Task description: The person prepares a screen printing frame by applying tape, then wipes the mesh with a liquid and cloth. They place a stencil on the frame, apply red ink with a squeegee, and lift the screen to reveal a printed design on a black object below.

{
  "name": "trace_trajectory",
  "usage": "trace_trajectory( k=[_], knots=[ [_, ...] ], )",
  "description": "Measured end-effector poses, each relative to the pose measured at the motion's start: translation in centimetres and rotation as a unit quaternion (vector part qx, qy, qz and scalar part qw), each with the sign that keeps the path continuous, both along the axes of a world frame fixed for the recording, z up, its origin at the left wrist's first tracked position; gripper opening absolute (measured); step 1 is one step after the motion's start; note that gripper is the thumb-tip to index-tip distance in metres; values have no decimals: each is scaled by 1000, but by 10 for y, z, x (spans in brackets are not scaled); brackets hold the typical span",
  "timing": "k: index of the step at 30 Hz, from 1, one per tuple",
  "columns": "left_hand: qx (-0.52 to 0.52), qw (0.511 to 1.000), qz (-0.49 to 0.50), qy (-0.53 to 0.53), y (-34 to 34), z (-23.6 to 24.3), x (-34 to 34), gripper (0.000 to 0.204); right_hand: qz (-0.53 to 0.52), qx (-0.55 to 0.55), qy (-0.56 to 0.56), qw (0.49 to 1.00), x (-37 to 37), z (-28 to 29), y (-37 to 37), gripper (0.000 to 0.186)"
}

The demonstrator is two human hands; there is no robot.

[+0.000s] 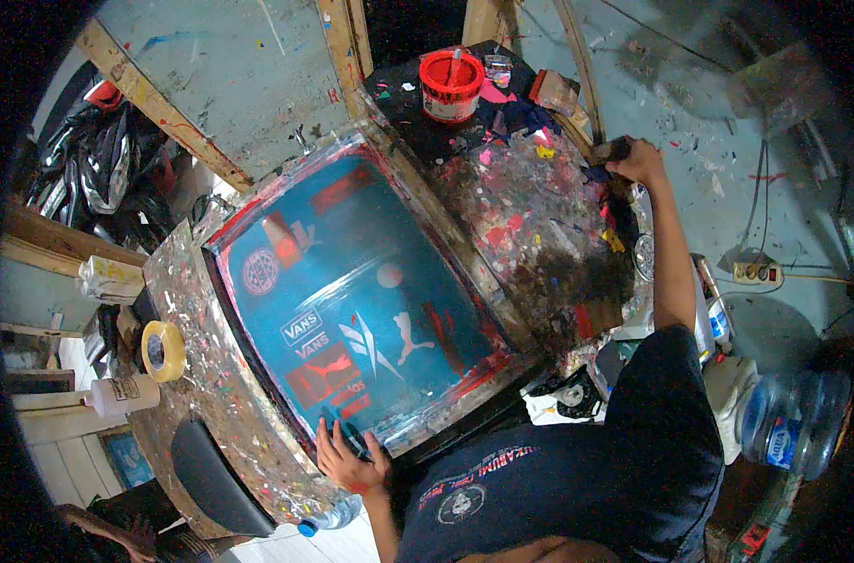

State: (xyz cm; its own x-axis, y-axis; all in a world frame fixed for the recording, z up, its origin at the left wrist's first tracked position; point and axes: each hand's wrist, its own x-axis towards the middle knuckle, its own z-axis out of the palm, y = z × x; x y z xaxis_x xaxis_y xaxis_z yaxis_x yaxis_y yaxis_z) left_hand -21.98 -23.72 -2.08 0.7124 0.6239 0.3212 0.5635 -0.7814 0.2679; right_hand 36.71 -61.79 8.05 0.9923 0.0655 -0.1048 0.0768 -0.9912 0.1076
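A screen-printing frame (423, 246) with blue-green mesh lies tilted across the worktable. Its mesh carries stencilled logos, lettering and several red ink patches. My left hand (350, 460) rests at its near edge, fingers stretched and spread over the rim, with nothing seen in the grasp. Far off to the right, my right arm reaches out to the side table's outer edge. There my right hand (641, 161) is closed on a small dark object (612, 150), too unclear to name. Beyond that, a red bucket (451, 86) of red ink has a handle sticking out.
The paint-spattered side table (530, 225) adjoins the frame. A tape roll (163, 351), a pale bottle (124, 395) and a lying plastic bottle (331, 517) are at left. A large water jug (794, 424) stands at right. Another person's arm (117, 533) shows lower left.
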Motion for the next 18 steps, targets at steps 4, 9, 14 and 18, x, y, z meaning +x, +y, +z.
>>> trace_trajectory(
  k=[4, 9, 14, 18],
  knots=[
    [-17, 1000, 8, 6, -1, 0, 1, 53, -17, 22, 6, 1000, 2, -18, -15, 79],
    [-15, 1000, 9, 4, -1, -1, -1, 54, 35, -55, -202, 977, 8, -38, -8, 70],
    [-1, 1000, 9, -3, 0, -3, -1, 54, 203, 153, -81, 964, 19, -75, 70, 57],
    [-5, 1000, 14, -14, -4, 0, 0, 52, 102, 124, -100, 982, 15, -118, 100, 34]
  ],
)
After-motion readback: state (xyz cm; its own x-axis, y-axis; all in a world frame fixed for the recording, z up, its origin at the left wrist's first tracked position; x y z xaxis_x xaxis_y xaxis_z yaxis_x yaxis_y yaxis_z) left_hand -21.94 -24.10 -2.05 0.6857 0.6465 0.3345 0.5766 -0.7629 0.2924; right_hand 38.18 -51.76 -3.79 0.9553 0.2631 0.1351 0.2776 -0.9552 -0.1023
